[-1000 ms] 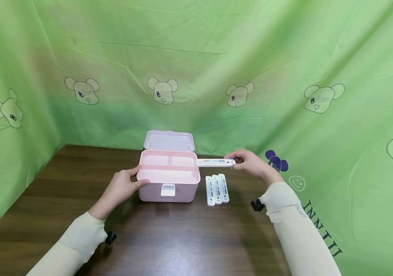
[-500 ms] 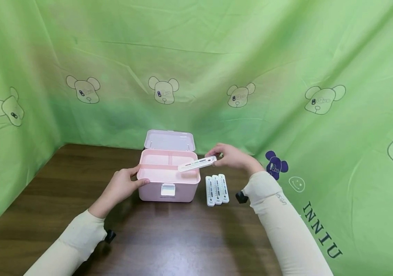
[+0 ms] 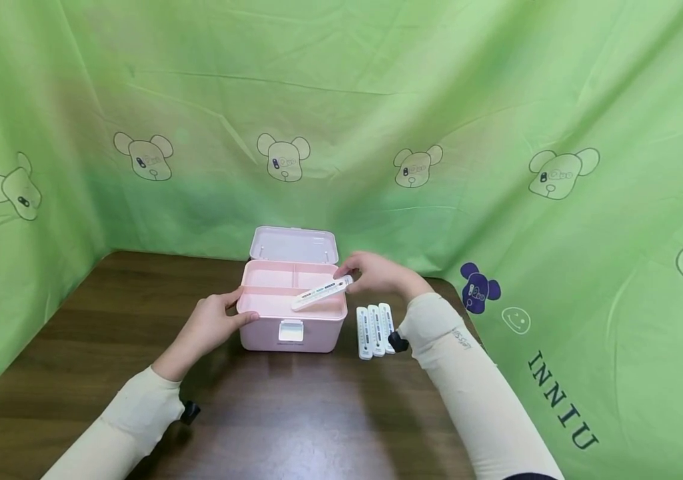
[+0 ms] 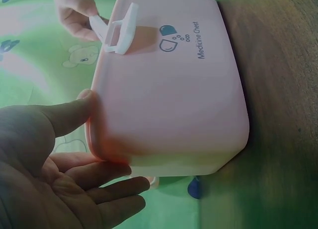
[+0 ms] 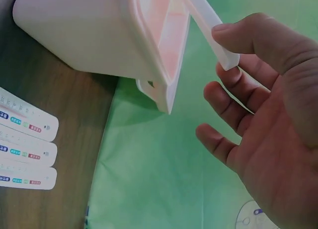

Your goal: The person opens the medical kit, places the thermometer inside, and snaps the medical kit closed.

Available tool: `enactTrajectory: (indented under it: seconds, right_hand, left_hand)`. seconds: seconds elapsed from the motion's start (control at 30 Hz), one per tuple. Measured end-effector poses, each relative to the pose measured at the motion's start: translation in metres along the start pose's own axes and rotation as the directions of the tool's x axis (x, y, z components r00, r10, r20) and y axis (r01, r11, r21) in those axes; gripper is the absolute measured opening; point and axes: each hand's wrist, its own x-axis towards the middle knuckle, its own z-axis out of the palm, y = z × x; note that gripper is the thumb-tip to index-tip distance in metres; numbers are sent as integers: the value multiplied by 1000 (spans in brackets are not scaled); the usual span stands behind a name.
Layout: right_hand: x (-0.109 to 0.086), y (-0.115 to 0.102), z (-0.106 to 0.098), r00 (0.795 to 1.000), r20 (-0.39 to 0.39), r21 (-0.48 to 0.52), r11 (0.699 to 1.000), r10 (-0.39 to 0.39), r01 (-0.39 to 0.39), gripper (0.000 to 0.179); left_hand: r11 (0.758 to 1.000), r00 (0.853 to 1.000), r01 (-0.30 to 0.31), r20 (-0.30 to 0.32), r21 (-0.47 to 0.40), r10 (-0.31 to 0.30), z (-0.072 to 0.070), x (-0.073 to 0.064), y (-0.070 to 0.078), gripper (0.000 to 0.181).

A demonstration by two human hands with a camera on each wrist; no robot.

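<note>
A pink medicine chest [image 3: 293, 337], its lid [image 3: 294, 245] raised at the back, stands on the table. My left hand [image 3: 212, 320] grips the chest's left end, thumb at the front rim and fingers along the side. Between thumb and fingers my right hand [image 3: 374, 275] pinches one end of a white flat thermometer [image 3: 320, 294]. This thermometer slants down to the left over the chest's front compartment; whether its low end touches the floor there, I cannot tell. Beside the chest, 3 more white thermometers [image 5: 27, 152] lie side by side on the table.
A divider [image 3: 269, 291] splits the chest's tray into a long front compartment and two back ones. The white latch [image 4: 128, 30] on its front hangs outward. Green cloth [image 3: 341, 100] with bear-head prints surrounds the brown table [image 3: 293, 413] at the back and sides.
My right hand has carried the thermometer leftward from beside the chest to over its front compartment, tipping its far end down. The left hand stays on the chest.
</note>
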Motion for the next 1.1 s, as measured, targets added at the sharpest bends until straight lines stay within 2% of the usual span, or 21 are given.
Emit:
enactTrajectory:
  seconds: [0.17,0.3,0.5,0.8,1.1]
  right_hand:
    - [12,-8,3,999,42,1,999,34,-34,35]
    - [17,-13,6,998,61,-20,999,27,-26,33]
    - [26,-14,13,995,80,10,998,54,-55,30]
    - [38,-22,17,995,99,-33,999,8,-5,30]
    - [47,-25,32,996,89,-35,999,-16,19,28]
  left_hand:
    - [1000,1000,-4,-7,3,4,1,0,-2,76]
    - [1000,1000,-8,-13,-2,8,2,0,-3,75]
    - [1000,1000,-4,-8,-4,4,1,1,-1,73]
    - [1000,1000,8,-3,1,-8,-2,0,1,72]
    - [1000,1000,8,-4,-12,-9,-3,0,2,71]
